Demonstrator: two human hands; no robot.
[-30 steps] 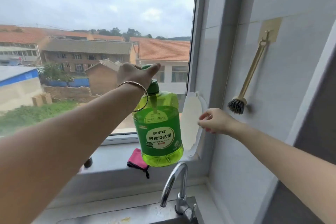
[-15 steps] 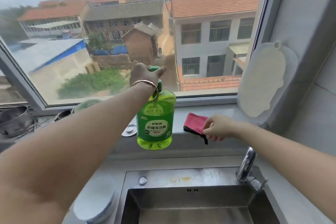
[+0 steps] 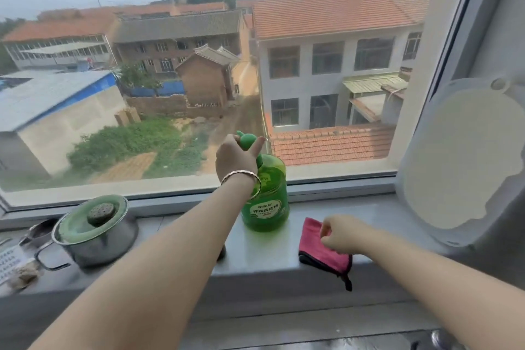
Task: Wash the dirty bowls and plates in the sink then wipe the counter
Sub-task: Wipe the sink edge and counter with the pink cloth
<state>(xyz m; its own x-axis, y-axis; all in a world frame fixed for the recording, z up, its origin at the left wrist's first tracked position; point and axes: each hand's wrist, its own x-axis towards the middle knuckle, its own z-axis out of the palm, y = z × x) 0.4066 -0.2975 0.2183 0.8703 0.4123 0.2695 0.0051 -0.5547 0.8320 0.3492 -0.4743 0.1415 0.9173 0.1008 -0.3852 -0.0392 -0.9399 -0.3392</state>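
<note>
A green dish soap bottle stands upright on the grey window sill. My left hand is closed around its green cap from above. To the right of the bottle a pink cloth lies at the sill's front edge, with a dark corner hanging over. My right hand rests on the cloth, its fingers curled and pinching the fabric. The sink, bowls and plates are out of view.
A steel pot with a glass lid sits on the sill at the left, a small metal cup behind it. A white cutting board leans in the right corner. The faucet top shows at the bottom right.
My left hand has lowered the bottle from the air onto the sill. My right hand has moved from beside the cloth onto it. The view has tilted up from the sink.
</note>
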